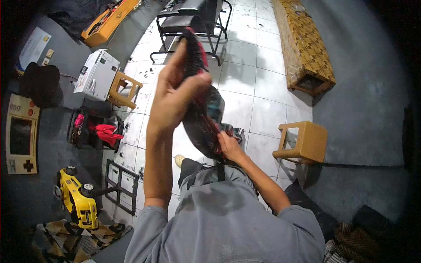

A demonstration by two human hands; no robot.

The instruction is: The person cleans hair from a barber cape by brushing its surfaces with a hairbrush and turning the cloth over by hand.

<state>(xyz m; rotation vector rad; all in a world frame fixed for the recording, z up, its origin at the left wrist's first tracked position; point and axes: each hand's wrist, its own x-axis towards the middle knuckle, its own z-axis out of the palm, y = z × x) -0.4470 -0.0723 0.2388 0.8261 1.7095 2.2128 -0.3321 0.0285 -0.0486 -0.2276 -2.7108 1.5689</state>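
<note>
My left hand (177, 90) is raised in front of me, its thumb and fingers closed around a black, ridged piece with a red edge (195, 57). I cannot make out exactly what it is. Below it hangs a dark, patterned cloth (199, 129) with reddish lines and a greenish patch. Whether the two are one thing cannot be told. Lower and to the right, my right hand (230, 145) grips the cloth's side near my waist. Parts of both hands' fingers are hidden behind what they hold.
A black-framed chair (188, 19) stands ahead on white tiles strewn with dark clumps. Tan stools stand left (125, 90) and right (302, 142). A woven-pattern bench (307, 48) lines the right wall. At left are a small white fridge (97, 74) and a yellow toy car (78, 197).
</note>
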